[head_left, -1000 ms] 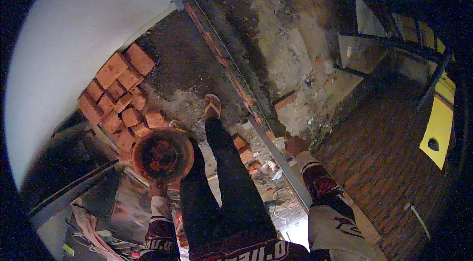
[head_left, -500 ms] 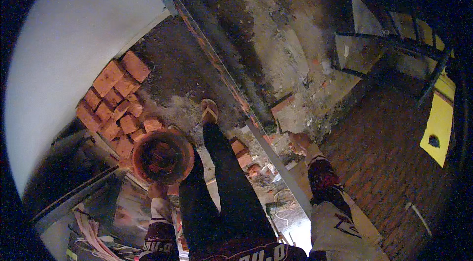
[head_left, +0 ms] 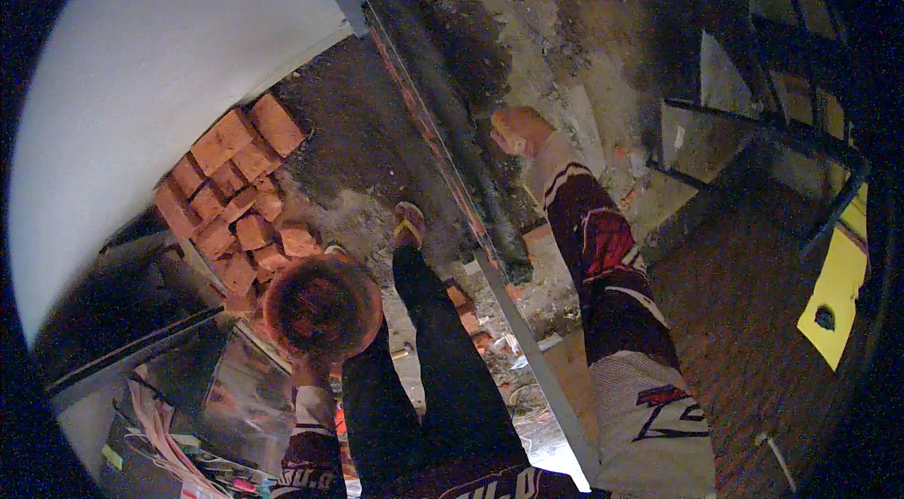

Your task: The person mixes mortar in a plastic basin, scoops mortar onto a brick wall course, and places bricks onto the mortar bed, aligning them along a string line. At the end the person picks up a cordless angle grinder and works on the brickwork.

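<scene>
My left hand (head_left: 311, 372) grips a round, rust-stained pan (head_left: 322, 306) from its near side, beside my dark-trousered legs. My right hand (head_left: 518, 130) is stretched out over the stained floor, just right of a long exposed brick strip (head_left: 419, 132) that has a dark band along it and a thin straight line beside it. The fingers of my right hand are curled; whether something small is in them I cannot make out. A grey board or rail (head_left: 537, 358) continues from the brick strip toward me.
Loose red bricks (head_left: 221, 151) lie in a pile by the pale wall (head_left: 122, 75) at left. A dark metal frame (head_left: 772, 136), a yellow sheet (head_left: 833, 301) and a brick-patterned surface (head_left: 716, 358) are at right. Pink strips and debris (head_left: 165, 428) lie lower left. My sandalled foot (head_left: 408, 226) is on dirt.
My right hand has moved far forward and slightly left, up along the brick strip, with the forearm extended. My left hand and the pan have shifted slightly right. The view has shifted slightly.
</scene>
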`<act>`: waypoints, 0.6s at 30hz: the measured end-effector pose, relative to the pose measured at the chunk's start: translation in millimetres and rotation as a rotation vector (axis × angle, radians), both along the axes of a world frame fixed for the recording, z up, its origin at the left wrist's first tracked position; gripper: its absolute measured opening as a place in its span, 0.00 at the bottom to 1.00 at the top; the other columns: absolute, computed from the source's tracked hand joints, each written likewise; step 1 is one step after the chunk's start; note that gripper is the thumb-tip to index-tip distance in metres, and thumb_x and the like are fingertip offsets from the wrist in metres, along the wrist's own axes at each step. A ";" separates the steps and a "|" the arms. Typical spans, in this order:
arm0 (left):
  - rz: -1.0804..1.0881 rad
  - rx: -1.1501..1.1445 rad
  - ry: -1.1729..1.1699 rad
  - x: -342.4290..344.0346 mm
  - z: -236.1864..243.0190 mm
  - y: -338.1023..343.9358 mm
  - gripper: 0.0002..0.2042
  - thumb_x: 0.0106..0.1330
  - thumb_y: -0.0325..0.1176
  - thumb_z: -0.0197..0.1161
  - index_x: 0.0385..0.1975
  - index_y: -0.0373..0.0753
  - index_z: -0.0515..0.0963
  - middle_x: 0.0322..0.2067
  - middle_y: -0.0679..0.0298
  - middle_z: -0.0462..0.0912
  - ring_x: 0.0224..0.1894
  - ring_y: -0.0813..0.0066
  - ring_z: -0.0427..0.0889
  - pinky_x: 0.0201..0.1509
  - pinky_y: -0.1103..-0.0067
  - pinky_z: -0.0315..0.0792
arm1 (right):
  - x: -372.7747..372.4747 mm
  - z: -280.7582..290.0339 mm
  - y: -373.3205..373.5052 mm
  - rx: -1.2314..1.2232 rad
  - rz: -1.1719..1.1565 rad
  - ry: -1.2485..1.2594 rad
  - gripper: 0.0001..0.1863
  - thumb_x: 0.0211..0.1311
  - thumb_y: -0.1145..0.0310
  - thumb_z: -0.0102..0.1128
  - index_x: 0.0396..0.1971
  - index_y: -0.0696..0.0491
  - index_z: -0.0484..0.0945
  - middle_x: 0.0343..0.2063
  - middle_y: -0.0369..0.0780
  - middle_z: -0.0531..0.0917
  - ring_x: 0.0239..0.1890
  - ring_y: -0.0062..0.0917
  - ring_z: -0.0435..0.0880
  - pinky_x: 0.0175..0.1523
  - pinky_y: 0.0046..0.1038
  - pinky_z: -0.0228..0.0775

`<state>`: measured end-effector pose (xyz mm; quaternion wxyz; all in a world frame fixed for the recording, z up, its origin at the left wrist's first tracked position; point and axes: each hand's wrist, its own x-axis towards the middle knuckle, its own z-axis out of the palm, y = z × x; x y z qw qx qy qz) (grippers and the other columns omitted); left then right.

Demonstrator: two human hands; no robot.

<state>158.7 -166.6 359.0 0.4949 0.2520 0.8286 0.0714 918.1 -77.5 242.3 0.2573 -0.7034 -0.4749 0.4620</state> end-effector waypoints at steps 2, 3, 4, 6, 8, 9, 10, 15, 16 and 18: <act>0.024 0.004 0.002 3.0 3.5 -6.8 0.12 0.63 0.39 0.68 0.43 0.43 0.81 0.39 0.62 0.84 0.39 0.63 0.83 0.38 0.70 0.81 | 22.0 13.2 24.3 -0.241 -0.129 0.210 0.19 0.69 0.51 0.55 0.39 0.54 0.77 0.28 0.46 0.83 0.28 0.42 0.83 0.32 0.45 0.76; 0.040 0.005 0.004 4.2 5.5 -10.3 0.11 0.63 0.39 0.67 0.43 0.43 0.81 0.39 0.62 0.84 0.39 0.63 0.83 0.38 0.70 0.81 | 31.0 20.4 31.0 -0.302 -0.100 0.160 0.18 0.69 0.52 0.55 0.40 0.55 0.77 0.28 0.46 0.83 0.28 0.43 0.83 0.33 0.46 0.76; 0.054 0.007 0.007 5.8 7.1 -14.3 0.11 0.63 0.39 0.67 0.43 0.43 0.81 0.39 0.62 0.83 0.39 0.63 0.83 0.38 0.70 0.81 | 36.2 30.0 26.8 -0.391 -0.092 0.033 0.18 0.72 0.53 0.52 0.33 0.54 0.76 0.25 0.43 0.80 0.26 0.38 0.81 0.31 0.43 0.74; 0.079 0.003 0.011 10.2 8.9 -21.6 0.11 0.63 0.39 0.67 0.42 0.43 0.81 0.38 0.62 0.83 0.39 0.64 0.83 0.38 0.70 0.81 | 34.8 49.8 -0.9 -0.345 0.242 -0.409 0.18 0.73 0.57 0.50 0.28 0.54 0.76 0.25 0.41 0.79 0.26 0.36 0.81 0.32 0.43 0.73; 0.114 0.005 0.005 16.9 8.4 -29.5 0.11 0.63 0.39 0.67 0.41 0.43 0.81 0.38 0.62 0.83 0.38 0.64 0.83 0.37 0.70 0.81 | 23.5 69.1 -42.3 -0.126 0.618 -0.740 0.12 0.69 0.62 0.54 0.33 0.56 0.76 0.30 0.45 0.81 0.30 0.44 0.82 0.35 0.48 0.74; 0.132 0.008 0.003 21.7 7.0 -33.2 0.10 0.63 0.39 0.67 0.41 0.43 0.81 0.38 0.62 0.83 0.38 0.64 0.83 0.37 0.70 0.81 | 8.7 82.9 -73.6 -0.267 0.597 -0.703 0.12 0.66 0.62 0.57 0.38 0.57 0.75 0.32 0.48 0.81 0.34 0.47 0.82 0.38 0.50 0.74; 0.151 0.008 0.000 25.9 6.5 -37.8 0.10 0.63 0.39 0.67 0.41 0.43 0.81 0.38 0.63 0.83 0.38 0.64 0.83 0.37 0.70 0.81 | -6.9 99.3 -104.0 -0.398 0.403 -0.610 0.16 0.63 0.62 0.60 0.43 0.57 0.74 0.34 0.50 0.82 0.37 0.51 0.82 0.42 0.52 0.75; 0.234 0.016 -0.014 49.9 3.6 -57.5 0.09 0.63 0.39 0.67 0.39 0.43 0.80 0.38 0.63 0.83 0.37 0.65 0.83 0.37 0.70 0.80 | -77.8 172.7 -201.6 -0.685 0.236 -0.085 0.31 0.59 0.61 0.64 0.62 0.53 0.70 0.48 0.54 0.82 0.46 0.54 0.83 0.47 0.51 0.79; 0.250 0.020 -0.016 52.9 3.9 -61.2 0.09 0.63 0.39 0.67 0.39 0.43 0.80 0.38 0.63 0.83 0.37 0.65 0.83 0.36 0.70 0.80 | -86.8 171.2 -200.1 -0.827 0.324 -0.080 0.31 0.59 0.64 0.62 0.63 0.54 0.68 0.50 0.54 0.82 0.45 0.52 0.84 0.43 0.50 0.80; 0.285 0.024 -0.017 59.2 4.8 -69.1 0.09 0.63 0.39 0.67 0.38 0.43 0.80 0.38 0.63 0.83 0.37 0.65 0.83 0.36 0.71 0.80 | -100.7 164.8 -189.5 -0.761 0.702 -0.258 0.32 0.60 0.68 0.58 0.66 0.54 0.65 0.52 0.52 0.81 0.43 0.48 0.85 0.38 0.49 0.82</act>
